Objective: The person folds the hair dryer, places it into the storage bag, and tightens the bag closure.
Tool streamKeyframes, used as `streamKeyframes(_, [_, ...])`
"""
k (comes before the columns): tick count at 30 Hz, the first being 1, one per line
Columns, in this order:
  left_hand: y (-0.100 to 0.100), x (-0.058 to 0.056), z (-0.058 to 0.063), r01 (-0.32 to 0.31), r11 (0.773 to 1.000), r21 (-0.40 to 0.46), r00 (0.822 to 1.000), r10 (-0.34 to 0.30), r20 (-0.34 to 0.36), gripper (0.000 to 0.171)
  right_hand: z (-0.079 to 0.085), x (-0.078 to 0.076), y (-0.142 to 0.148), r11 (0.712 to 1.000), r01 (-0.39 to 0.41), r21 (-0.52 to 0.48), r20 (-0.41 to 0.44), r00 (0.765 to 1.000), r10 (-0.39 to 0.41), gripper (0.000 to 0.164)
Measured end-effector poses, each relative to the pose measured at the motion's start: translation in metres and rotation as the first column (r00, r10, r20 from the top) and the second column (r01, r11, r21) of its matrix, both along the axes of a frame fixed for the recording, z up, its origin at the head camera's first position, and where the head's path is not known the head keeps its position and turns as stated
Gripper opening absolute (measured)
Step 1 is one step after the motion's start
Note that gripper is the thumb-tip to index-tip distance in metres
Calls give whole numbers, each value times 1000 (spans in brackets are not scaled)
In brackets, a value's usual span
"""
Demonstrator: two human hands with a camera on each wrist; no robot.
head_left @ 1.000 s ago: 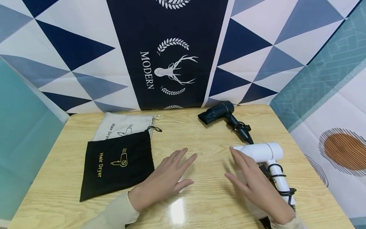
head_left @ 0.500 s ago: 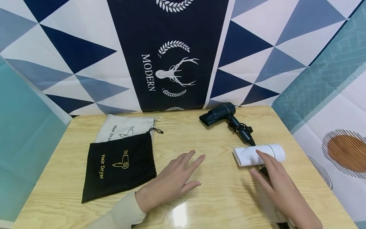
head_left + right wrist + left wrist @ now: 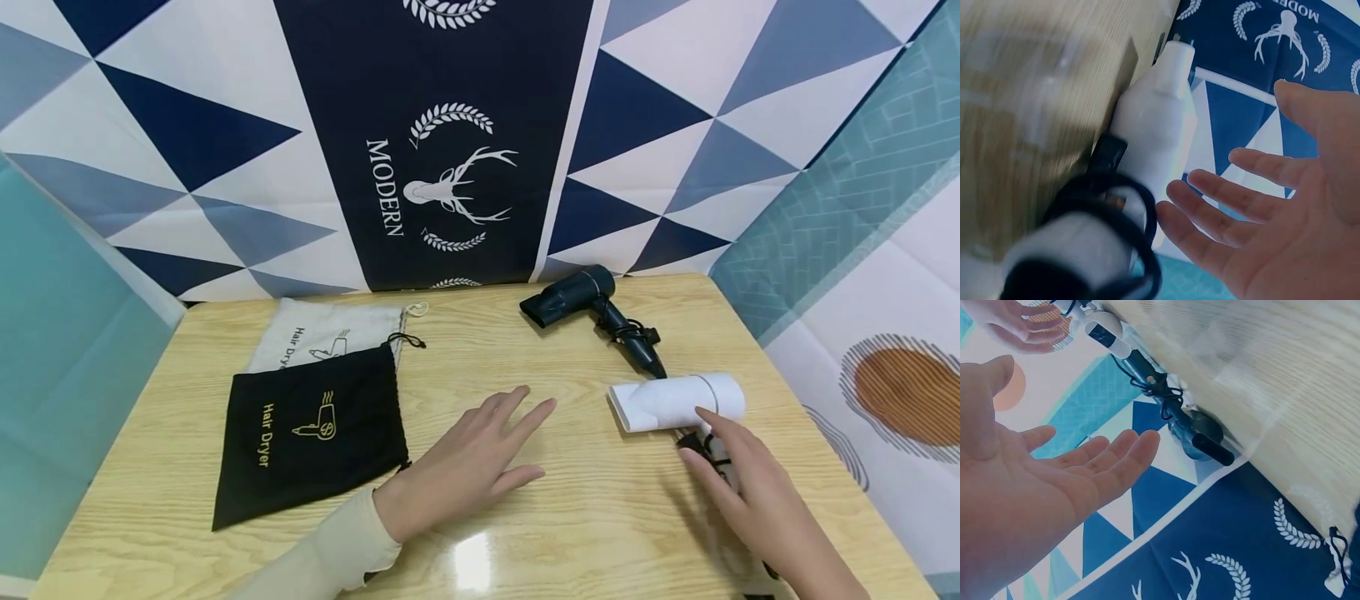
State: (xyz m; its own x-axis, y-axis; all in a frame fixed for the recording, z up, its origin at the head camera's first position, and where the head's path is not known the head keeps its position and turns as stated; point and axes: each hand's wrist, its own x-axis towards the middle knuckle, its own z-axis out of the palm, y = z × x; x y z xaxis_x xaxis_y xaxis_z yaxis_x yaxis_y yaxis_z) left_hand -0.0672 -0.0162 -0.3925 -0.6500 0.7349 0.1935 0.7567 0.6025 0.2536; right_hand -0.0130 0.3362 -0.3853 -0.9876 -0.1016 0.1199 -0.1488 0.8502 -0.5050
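A white hair dryer (image 3: 671, 404) lies at the right of the table, its nozzle to the left and a black cord (image 3: 1094, 181) wound round its handle. My right hand (image 3: 761, 492) hovers over the handle, fingers apart and relaxed, hiding much of it in the head view. In the right wrist view the fingertips (image 3: 1175, 212) are right beside the cord loops. Over the middle of the table my left hand (image 3: 472, 458) is held with fingers spread and nothing in it. Behind the white dryer rests a black hair dryer (image 3: 573, 296), its cord bundled on the handle.
On the left lies a black drawstring bag (image 3: 315, 450) printed "Hair Dryer", overlapping a white one (image 3: 300, 329) behind it. A patterned cloth (image 3: 465, 150) rises along the back edge of the wooden table (image 3: 517, 342); more cloth hangs at both sides.
My right hand has moved right, from beside the white hair dryer's nozzle to over its handle. The left hand has drifted slightly right. Both hair dryers and the bags stay put.
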Motion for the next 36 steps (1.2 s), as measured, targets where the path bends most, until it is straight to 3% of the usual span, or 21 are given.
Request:
streamKeyframes(8, [17, -3, 7, 38, 999, -5, 999, -39, -14, 68, -4, 6, 17, 997, 70, 16, -24, 997, -70, 69])
streamKeyframes(23, [51, -4, 26, 106, 994, -17, 994, -106, -12, 69, -20, 8, 37, 988, 104, 114, 55, 992, -111, 68])
streamKeyframes(30, [65, -7, 28, 132, 991, -22, 991, -133, -15, 68, -24, 8, 41, 984, 98, 146, 128, 985, -117, 69])
streamKeyframes(36, [81, -13, 26, 157, 986, -56, 986, -160, -44, 67, -26, 9, 45, 985, 104, 136, 124, 985, -121, 73])
